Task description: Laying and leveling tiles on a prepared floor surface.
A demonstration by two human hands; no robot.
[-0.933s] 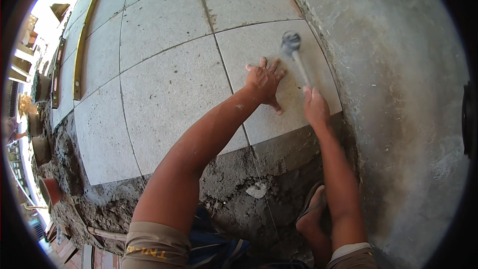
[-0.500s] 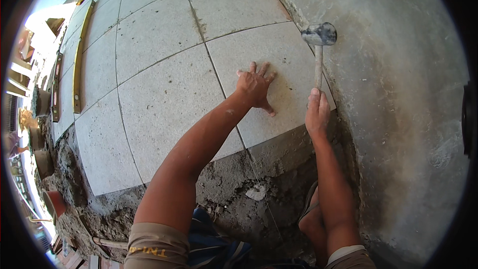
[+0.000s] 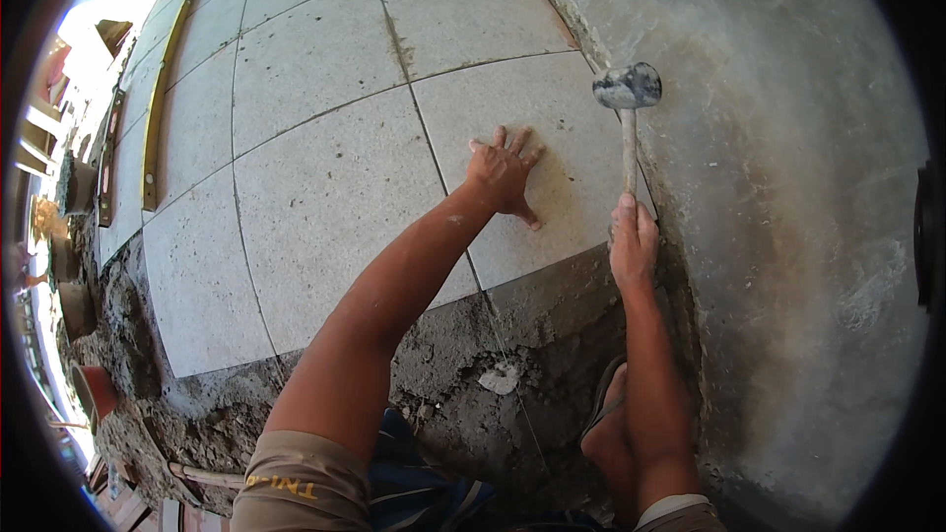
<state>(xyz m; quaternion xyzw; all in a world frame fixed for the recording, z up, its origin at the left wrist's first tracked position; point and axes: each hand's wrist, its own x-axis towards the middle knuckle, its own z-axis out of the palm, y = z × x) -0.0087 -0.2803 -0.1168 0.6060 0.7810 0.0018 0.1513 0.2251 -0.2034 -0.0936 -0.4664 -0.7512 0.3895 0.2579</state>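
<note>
My left hand (image 3: 505, 175) lies flat with fingers spread on a pale floor tile (image 3: 581, 222), the near right one in a grid of laid tiles. In my right hand (image 3: 633, 244) is the wooden handle of a rubber mallet (image 3: 628, 87), gripped near its lower end. The dark, white-smeared mallet head is over the tile's far right edge, beside the wall; whether it touches the tile I cannot tell. Under the tile's near edge shows a strip of grey mortar (image 3: 552, 293).
A smooth grey wall (image 3: 788, 187) rises along the right. Yellow (image 3: 164, 103) and dark (image 3: 110, 158) spirit levels lie at the left. Rough mortar and soil (image 3: 448, 360) with a pale lump (image 3: 500, 378) fill the near ground, crossed by a thin string. A reddish bucket (image 3: 95, 390) stands at lower left.
My right hand and the mallet have come slightly nearer to me. The left hand stays spread on the same tile. The whole view has shifted a little.
</note>
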